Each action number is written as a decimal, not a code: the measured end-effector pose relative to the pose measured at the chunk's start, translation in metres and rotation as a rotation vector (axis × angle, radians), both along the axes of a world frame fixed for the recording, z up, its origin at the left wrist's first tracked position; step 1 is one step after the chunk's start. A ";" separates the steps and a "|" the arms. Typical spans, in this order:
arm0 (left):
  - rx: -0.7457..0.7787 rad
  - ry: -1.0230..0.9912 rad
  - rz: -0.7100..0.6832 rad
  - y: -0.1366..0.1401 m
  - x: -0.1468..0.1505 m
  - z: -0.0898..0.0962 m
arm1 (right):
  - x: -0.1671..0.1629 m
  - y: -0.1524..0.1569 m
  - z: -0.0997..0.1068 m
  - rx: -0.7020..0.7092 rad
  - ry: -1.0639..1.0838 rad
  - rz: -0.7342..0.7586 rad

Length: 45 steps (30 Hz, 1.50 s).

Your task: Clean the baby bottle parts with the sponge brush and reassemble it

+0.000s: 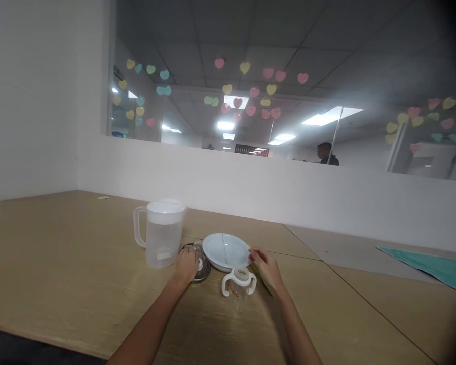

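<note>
My left hand (pixel 187 264) has its fingers curled down over a dark round dish or lid (pixel 202 274) with small clear pieces on it; what the fingers grip is hidden. My right hand (pixel 266 267) is closed at the right rim of a white divided plate (pixel 222 249), beside a thin yellow-green item (pixel 266 287) partly behind the wrist. I cannot see what its fingertips pinch. Between my hands stands a clear baby bottle (pixel 238 291) with two white handles and no cap on its neck. Left of my left hand is a translucent lidded pitcher (pixel 164 235).
The wooden table (pixel 79 274) meets a white wall with a window (pixel 197 86) bearing heart-shaped stickers. A teal cloth (pixel 437 266) lies at the far right. A small pale flat piece (pixel 103 197) lies at the back left. Beyond the glass is a person (pixel 327 154).
</note>
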<state>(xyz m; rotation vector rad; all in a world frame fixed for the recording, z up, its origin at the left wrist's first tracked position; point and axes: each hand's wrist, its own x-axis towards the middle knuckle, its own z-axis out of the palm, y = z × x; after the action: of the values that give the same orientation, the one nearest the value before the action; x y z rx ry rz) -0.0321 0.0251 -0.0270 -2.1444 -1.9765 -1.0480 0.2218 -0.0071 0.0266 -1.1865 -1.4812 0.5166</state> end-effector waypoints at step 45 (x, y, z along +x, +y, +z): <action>0.223 -0.680 -0.615 0.006 0.066 0.021 | -0.025 0.005 -0.001 -0.124 0.463 0.263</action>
<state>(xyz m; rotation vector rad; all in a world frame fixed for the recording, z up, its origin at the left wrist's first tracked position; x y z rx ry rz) 0.0334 0.0316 -0.0064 -2.5353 -1.2218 -2.2076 0.1971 -0.0018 0.0251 -0.8887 -1.2170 1.0022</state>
